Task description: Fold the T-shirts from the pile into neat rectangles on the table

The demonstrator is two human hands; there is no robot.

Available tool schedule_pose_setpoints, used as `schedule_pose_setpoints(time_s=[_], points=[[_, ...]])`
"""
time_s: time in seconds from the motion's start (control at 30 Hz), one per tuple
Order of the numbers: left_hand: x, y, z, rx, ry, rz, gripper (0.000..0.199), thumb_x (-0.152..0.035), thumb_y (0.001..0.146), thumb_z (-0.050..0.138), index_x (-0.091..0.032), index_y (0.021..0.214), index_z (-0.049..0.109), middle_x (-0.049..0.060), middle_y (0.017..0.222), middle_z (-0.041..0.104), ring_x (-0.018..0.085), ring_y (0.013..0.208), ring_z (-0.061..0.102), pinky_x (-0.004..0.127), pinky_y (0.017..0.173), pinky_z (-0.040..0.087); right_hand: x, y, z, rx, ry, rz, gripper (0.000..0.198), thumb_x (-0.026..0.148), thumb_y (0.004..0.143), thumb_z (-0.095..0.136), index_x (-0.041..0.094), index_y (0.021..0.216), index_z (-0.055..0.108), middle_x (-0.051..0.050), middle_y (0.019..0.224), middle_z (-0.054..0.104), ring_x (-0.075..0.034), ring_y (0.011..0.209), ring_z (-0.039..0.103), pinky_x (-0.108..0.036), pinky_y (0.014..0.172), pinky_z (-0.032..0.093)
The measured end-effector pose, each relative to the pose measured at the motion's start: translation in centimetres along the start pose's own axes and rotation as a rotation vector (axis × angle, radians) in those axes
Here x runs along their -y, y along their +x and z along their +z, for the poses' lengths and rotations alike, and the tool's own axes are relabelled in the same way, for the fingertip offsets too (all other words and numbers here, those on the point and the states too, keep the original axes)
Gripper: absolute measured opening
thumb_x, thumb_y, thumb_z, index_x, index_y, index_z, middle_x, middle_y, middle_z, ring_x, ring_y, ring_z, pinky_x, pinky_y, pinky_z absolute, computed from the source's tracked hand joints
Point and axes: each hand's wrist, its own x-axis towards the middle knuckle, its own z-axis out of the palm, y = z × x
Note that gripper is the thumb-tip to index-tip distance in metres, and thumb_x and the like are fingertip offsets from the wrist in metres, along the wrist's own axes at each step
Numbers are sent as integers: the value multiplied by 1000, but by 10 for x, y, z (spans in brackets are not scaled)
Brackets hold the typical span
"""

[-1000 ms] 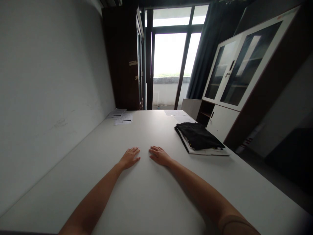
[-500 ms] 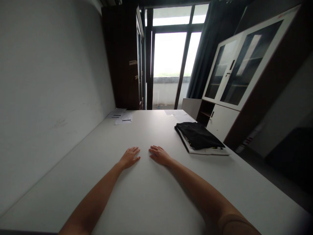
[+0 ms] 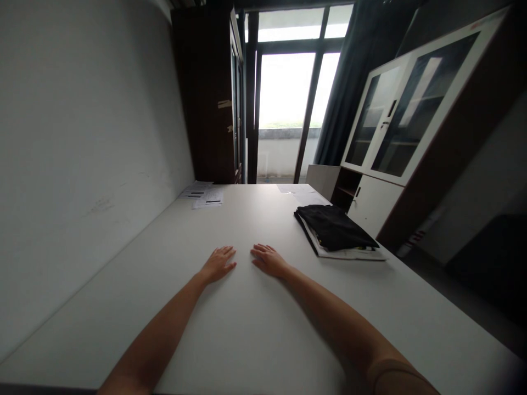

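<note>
Both of my hands rest palm down on a white table [image 3: 242, 323], a short gap between them. My left hand [image 3: 219, 264] lies flat with its fingers extended and holds nothing. To its right, my right hand [image 3: 269, 259] is also flat, fingers stretched out and nothing in them. Nearest to my right hand, farther right on the table, a folded black cloth [image 3: 335, 226] lies on top of a white board or folder [image 3: 349, 255] with a dark edge. What is between the cloth and the board is mostly hidden.
Printed papers [image 3: 208, 196] lie at the far left of the table, and more sheets [image 3: 302, 193] at the far right. A wall [image 3: 94, 164] runs along the left side. Beyond stand a dark cabinet [image 3: 203, 99] and a white cabinet with glass doors [image 3: 387, 123].
</note>
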Motion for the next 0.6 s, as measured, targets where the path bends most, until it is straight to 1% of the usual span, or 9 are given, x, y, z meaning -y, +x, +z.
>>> schedule_pose_setpoints(time_s=[0.6], points=[[1,0,1,4,7,3,59,-52,101,44,-25,154,45,8,165,34,27,153,28,49,126,16,0,0,0,1,-2,5,51,50,99,52,30,146,56,-9,155,48,-29,146,42,-53,122,28]])
